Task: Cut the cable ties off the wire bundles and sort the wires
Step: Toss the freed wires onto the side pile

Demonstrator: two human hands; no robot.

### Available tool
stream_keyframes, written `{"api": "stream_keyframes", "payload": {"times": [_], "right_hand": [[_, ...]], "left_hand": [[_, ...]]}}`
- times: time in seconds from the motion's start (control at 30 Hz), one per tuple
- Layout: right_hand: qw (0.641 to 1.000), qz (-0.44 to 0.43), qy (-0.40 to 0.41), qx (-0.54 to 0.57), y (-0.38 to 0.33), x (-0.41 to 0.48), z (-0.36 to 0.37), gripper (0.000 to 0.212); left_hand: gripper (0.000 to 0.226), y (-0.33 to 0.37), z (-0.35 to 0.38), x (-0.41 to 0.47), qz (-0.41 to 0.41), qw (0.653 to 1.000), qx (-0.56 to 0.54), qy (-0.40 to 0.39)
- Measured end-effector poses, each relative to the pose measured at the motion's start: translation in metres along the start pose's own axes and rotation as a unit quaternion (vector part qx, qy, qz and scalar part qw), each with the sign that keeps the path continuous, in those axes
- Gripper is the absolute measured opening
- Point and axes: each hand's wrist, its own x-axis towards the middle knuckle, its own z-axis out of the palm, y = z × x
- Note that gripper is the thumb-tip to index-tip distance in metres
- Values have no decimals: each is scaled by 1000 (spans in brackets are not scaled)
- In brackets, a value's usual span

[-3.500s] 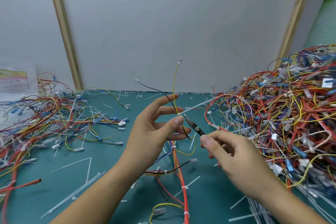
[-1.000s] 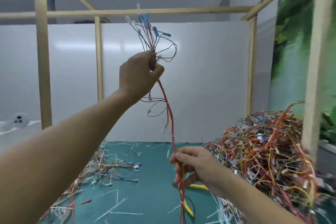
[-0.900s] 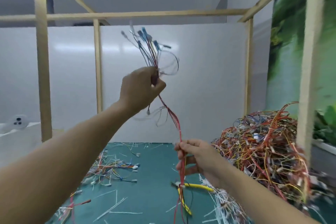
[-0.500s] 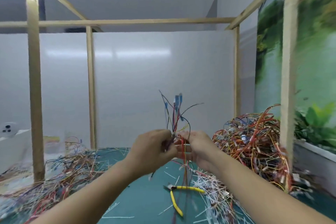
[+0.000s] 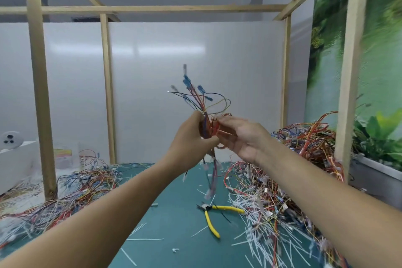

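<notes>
My left hand [image 5: 191,137] grips a wire bundle [image 5: 201,102] of red, black, blue and yellow wires, held up at chest height over the green mat [image 5: 169,224]. Blue terminals fan out above my fist and loose ends dangle blurred below. My right hand [image 5: 240,137] is right beside it, fingertips pinching red wires of the same bundle. Yellow-handled cutters [image 5: 212,213] lie open on the mat below, untouched.
A big heap of tied wire bundles [image 5: 304,148] fills the right side, with cut white cable ties [image 5: 261,237] strewn in front. Loose wires [image 5: 71,189] lie on the left. Wooden frame posts [image 5: 40,93] [image 5: 350,61] stand at both sides, a white wall behind.
My left hand has come down from high overhead with the bundle to chest height. My right hand has slid up the wires to meet it. The cutters now lie on the mat.
</notes>
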Motion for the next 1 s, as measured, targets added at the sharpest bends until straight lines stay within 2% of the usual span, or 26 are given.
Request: {"api": "stream_keyframes", "payload": {"times": [0.1, 0.27, 0.43, 0.53, 0.6, 0.7, 0.77, 0.83, 0.9, 1.0], "right_hand": [[996, -12, -6, -89, -8, 0, -6, 7], [980, -66, 18, -189, -9, -3, -10, 15], [973, -90, 17, -213, -7, -8, -11, 14], [973, -96, 16, -211, -6, -11, -9, 15], [963, -100, 9, -249, -3, -13, -12, 21], [923, -78, -65, -370, 2, -19, -20, 29], [918, -30, -136, -371, 12, -25, -23, 35], [925, 8, -159, -344, 29, -27, -21, 42], [928, 8, -131, -350, 50, -26, -21, 35], [933, 19, -87, -350, 74, -21, -33, 27]], "left_hand": [[24, -6, -7, 0, 16, 1000, -2, -2], [22, -12, -12, -6, -12, 994, -100, -44], [22, -9, -20, -12, -14, 990, -122, -74], [22, -5, -24, -13, -10, 991, -110, -77], [22, -6, -25, -15, -15, 994, -82, -68], [24, -15, -27, -20, -18, 1000, -22, -12], [25, -23, -23, -25, -22, 1000, -8, -6], [21, -29, -11, -32, -26, 997, -4, -70], [21, -36, 0, -39, -48, 983, -36, -176], [27, -47, 1, -42, -117, 933, -150, -304]]}}
